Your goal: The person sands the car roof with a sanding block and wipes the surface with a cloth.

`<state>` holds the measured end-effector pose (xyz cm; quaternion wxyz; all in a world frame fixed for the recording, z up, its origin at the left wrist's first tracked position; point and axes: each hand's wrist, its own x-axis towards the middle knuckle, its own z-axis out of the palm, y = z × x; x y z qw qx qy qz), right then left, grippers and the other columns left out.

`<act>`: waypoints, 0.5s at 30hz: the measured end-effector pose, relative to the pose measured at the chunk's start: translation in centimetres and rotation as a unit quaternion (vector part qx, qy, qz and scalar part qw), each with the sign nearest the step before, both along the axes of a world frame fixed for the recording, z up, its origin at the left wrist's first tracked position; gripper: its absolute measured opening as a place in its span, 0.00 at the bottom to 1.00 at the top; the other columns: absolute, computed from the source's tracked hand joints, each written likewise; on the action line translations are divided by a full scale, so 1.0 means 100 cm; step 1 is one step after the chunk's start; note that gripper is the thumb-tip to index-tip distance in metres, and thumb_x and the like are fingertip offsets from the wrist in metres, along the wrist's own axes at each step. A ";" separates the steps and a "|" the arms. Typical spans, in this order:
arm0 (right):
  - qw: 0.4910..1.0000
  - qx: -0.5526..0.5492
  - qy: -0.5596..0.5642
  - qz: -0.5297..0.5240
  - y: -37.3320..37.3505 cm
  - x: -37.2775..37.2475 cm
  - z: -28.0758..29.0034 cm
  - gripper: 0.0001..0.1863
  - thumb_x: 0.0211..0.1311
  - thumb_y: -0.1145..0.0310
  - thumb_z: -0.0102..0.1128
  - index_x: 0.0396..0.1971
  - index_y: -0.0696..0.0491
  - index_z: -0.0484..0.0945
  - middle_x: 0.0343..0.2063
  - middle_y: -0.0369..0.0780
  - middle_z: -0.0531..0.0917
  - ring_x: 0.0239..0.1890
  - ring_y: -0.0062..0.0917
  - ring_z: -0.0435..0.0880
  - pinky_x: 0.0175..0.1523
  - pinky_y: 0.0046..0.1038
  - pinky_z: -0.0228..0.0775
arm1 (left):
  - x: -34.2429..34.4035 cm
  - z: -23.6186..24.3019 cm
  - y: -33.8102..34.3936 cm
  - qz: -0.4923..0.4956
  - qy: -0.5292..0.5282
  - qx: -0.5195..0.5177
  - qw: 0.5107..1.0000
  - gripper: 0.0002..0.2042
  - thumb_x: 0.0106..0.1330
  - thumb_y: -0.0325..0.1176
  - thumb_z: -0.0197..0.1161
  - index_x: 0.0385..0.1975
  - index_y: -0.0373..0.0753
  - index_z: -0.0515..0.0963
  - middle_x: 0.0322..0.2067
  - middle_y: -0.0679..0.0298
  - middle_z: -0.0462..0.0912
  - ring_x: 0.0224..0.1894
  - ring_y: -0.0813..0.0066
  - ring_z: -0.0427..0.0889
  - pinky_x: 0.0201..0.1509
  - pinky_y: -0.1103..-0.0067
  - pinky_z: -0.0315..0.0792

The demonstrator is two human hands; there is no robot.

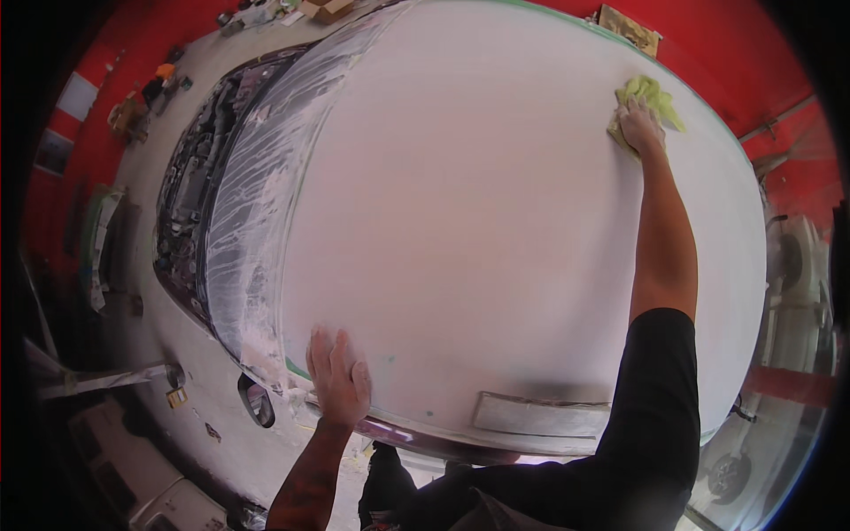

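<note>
A broad car roof, pale pinkish white and dusty, fills most of the view. At its far right part my right hand presses a crumpled yellow-green cloth against the surface, the arm stretched out. Part of the cloth sticks out past the fingers, and the palm side is hidden. My left hand lies on the roof's near left edge, fingers extended and slightly apart, holding nothing. White dust covers its fingers.
Left of the roof are a film-covered windshield streaked white, an exposed engine bay and a side mirror. A pale rectangular panel shows at the roof's near edge. Another vehicle stands right; a cardboard box lies far left.
</note>
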<state>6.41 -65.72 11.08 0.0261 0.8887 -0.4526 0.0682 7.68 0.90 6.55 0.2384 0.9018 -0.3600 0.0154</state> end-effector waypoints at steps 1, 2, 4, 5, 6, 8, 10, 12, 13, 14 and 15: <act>1.000 -0.001 0.008 0.026 0.022 0.043 0.000 0.29 0.67 0.50 0.40 0.65 0.47 0.64 0.68 0.44 0.62 0.68 0.46 0.62 0.67 0.50 0.58 | 0.001 0.000 0.002 0.012 0.001 0.004 1.000 0.26 0.69 0.42 0.51 0.62 0.31 0.65 0.63 0.36 0.59 0.65 0.34 0.58 0.67 0.46 0.53; 0.999 -0.005 0.018 0.050 0.045 0.082 0.002 0.30 0.68 0.50 0.40 0.67 0.46 0.62 0.70 0.43 0.60 0.70 0.45 0.60 0.68 0.49 0.56 | 0.001 0.000 0.003 0.010 0.005 0.011 1.000 0.26 0.67 0.41 0.53 0.62 0.31 0.65 0.63 0.36 0.59 0.65 0.34 0.59 0.66 0.46 0.53; 0.996 -0.008 0.037 0.084 0.080 0.149 -0.005 0.32 0.68 0.51 0.40 0.70 0.45 0.58 0.73 0.40 0.55 0.72 0.43 0.57 0.70 0.47 0.54 | -0.001 0.000 0.003 0.012 0.011 0.019 1.000 0.28 0.62 0.38 0.58 0.61 0.32 0.65 0.63 0.36 0.59 0.65 0.35 0.59 0.66 0.45 0.54; 0.993 0.002 0.056 0.102 0.099 0.179 -0.007 0.32 0.69 0.49 0.39 0.71 0.42 0.57 0.74 0.38 0.53 0.73 0.41 0.53 0.71 0.47 0.51 | -0.002 0.001 0.001 0.021 0.013 0.021 0.999 0.28 0.62 0.38 0.58 0.61 0.32 0.65 0.63 0.36 0.59 0.65 0.35 0.59 0.66 0.45 0.54; 0.990 0.011 0.074 0.119 0.118 0.207 -0.008 0.32 0.70 0.46 0.38 0.72 0.40 0.55 0.74 0.37 0.51 0.75 0.40 0.50 0.72 0.48 0.48 | -0.002 0.004 -0.001 0.018 0.019 0.027 0.999 0.28 0.62 0.38 0.59 0.62 0.32 0.65 0.63 0.36 0.59 0.66 0.35 0.59 0.66 0.45 0.54; 0.985 0.013 0.064 0.158 0.157 0.258 -0.016 0.31 0.70 0.47 0.39 0.72 0.39 0.56 0.74 0.35 0.52 0.74 0.39 0.51 0.72 0.48 0.49 | -0.003 0.006 0.000 0.017 0.029 0.031 0.999 0.29 0.61 0.38 0.61 0.61 0.34 0.66 0.62 0.37 0.60 0.66 0.36 0.59 0.66 0.45 0.55; 0.979 0.011 0.059 0.195 0.193 0.293 -0.022 0.30 0.70 0.48 0.40 0.71 0.38 0.58 0.74 0.34 0.53 0.74 0.37 0.52 0.72 0.47 0.50 | -0.004 0.010 -0.001 0.019 0.055 0.029 0.998 0.29 0.61 0.37 0.60 0.62 0.34 0.65 0.63 0.36 0.58 0.67 0.35 0.57 0.66 0.44 0.53; 0.965 0.027 0.045 0.258 0.227 0.316 -0.027 0.31 0.64 0.61 0.41 0.69 0.36 0.63 0.72 0.32 0.58 0.73 0.34 0.56 0.72 0.42 0.50 | -0.005 0.010 -0.004 0.013 0.085 0.021 0.996 0.29 0.62 0.38 0.60 0.63 0.35 0.64 0.64 0.36 0.56 0.67 0.34 0.56 0.67 0.44 0.51; 0.962 0.028 0.053 0.265 0.244 0.322 -0.030 0.31 0.64 0.61 0.41 0.69 0.36 0.63 0.72 0.32 0.58 0.73 0.34 0.56 0.72 0.42 0.50 | -0.005 0.011 -0.003 0.021 0.094 0.019 0.995 0.29 0.62 0.38 0.60 0.63 0.35 0.64 0.64 0.36 0.56 0.67 0.34 0.56 0.67 0.44 0.51; 0.953 0.023 0.052 0.299 0.257 0.326 -0.032 0.30 0.63 0.63 0.42 0.68 0.36 0.65 0.71 0.32 0.60 0.72 0.33 0.58 0.72 0.42 0.52 | -0.004 0.012 -0.004 0.018 0.090 0.015 0.996 0.29 0.62 0.38 0.60 0.63 0.35 0.64 0.64 0.36 0.56 0.67 0.34 0.56 0.67 0.44 0.51; 0.942 0.017 0.051 0.331 0.268 0.328 -0.033 0.30 0.62 0.65 0.42 0.66 0.37 0.67 0.70 0.31 0.62 0.72 0.32 0.60 0.71 0.42 0.54 | -0.004 0.012 -0.004 0.014 0.086 0.010 0.996 0.29 0.63 0.38 0.60 0.63 0.35 0.65 0.65 0.36 0.56 0.67 0.35 0.56 0.67 0.45 0.51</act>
